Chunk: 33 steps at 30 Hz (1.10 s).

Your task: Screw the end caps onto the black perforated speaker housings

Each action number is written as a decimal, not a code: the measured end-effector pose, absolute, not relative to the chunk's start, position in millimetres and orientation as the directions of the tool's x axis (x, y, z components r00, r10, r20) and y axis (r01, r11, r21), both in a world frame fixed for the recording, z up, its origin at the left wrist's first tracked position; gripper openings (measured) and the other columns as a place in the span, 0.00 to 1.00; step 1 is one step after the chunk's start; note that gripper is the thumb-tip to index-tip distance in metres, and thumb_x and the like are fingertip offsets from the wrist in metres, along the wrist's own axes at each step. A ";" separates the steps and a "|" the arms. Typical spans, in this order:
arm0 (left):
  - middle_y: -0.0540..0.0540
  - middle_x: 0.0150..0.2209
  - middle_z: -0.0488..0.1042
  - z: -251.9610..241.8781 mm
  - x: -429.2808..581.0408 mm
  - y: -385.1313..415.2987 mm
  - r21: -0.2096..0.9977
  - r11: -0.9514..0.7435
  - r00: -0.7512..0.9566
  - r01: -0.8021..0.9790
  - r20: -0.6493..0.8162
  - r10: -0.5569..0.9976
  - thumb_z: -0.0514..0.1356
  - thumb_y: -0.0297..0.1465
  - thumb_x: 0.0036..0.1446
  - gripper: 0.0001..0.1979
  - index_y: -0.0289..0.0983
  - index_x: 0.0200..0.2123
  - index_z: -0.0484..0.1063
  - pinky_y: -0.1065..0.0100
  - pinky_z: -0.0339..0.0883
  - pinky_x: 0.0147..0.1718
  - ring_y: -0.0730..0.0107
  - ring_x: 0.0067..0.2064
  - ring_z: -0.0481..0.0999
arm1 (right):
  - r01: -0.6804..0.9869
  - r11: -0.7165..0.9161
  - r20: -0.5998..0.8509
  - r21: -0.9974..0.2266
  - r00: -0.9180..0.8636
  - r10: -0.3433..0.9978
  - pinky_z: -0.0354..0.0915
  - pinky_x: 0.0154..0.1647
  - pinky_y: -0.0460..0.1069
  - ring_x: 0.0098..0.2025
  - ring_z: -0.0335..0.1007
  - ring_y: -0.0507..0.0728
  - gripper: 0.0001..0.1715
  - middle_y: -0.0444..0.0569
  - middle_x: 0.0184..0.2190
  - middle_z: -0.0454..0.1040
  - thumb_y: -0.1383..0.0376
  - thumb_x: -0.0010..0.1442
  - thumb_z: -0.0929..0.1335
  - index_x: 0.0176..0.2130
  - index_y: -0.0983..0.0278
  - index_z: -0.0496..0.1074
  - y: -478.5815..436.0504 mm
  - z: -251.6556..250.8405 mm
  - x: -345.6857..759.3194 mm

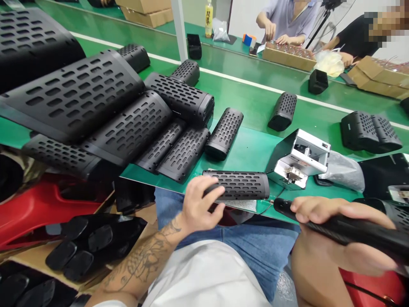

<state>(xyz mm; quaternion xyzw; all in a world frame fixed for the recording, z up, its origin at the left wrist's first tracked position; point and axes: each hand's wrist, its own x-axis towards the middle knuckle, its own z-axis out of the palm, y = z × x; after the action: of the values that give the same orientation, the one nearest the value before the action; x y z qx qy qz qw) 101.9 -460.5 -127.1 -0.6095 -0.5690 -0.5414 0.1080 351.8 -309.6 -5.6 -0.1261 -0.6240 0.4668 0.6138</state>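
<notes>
A black perforated housing (242, 184) lies on its side at the green table's front edge, partly on a sheet of bubble wrap (244, 205). My left hand (204, 202) grips its left end, fingers curled over the end and thumb below. In my right hand (341, 230) is a black electric screwdriver (332, 228), its fingers wrapped around the body. The tool is held nearly level, and its bit (271, 202) points left, close to the housing's right end. Whether the bit touches a screw is too small to tell.
A silver-and-black screw feeder (297, 160) stands right of the housing. Several like housings (128, 123) are piled at left; another (224, 133) lies behind. Below left are a red chair (47, 209) and boxed black parts (75, 245). Two people work across the green conveyor (243, 100).
</notes>
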 end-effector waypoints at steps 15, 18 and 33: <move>0.28 0.78 0.66 -192.7 56.4 -459.9 0.799 -0.267 -0.311 0.538 0.483 0.818 0.68 0.52 0.72 0.48 0.42 0.85 0.56 0.34 0.67 0.78 0.34 0.79 0.69 | -0.502 0.288 0.524 -0.816 -0.432 0.734 0.77 0.25 0.54 0.21 0.76 0.57 0.17 0.45 0.25 0.80 0.53 0.61 0.83 0.42 0.62 0.85 -279.3 -22.4 326.3; 0.28 0.77 0.68 -188.6 52.0 -458.5 0.752 -0.272 -0.280 0.601 0.517 0.809 0.68 0.52 0.72 0.48 0.41 0.85 0.56 0.35 0.70 0.76 0.34 0.77 0.71 | -0.507 0.260 0.519 -0.822 -0.478 0.709 0.76 0.25 0.53 0.21 0.75 0.56 0.17 0.44 0.25 0.78 0.54 0.62 0.83 0.42 0.62 0.84 -276.2 -21.6 325.8; 0.24 0.73 0.71 -196.6 43.4 -450.1 0.598 -0.277 -0.192 0.752 0.602 0.775 0.60 0.61 0.74 0.51 0.37 0.85 0.54 0.36 0.75 0.72 0.32 0.73 0.76 | -0.414 0.228 0.451 -0.881 -0.593 0.667 0.78 0.29 0.54 0.22 0.75 0.55 0.15 0.43 0.25 0.77 0.54 0.62 0.81 0.41 0.61 0.82 -270.3 -17.0 327.2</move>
<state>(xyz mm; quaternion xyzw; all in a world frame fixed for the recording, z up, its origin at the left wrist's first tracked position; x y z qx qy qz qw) 43.4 -450.1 -196.6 -0.6353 -0.6011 -0.4847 -0.0118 327.2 -270.3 -17.0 -0.0974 -0.6480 0.6137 0.4404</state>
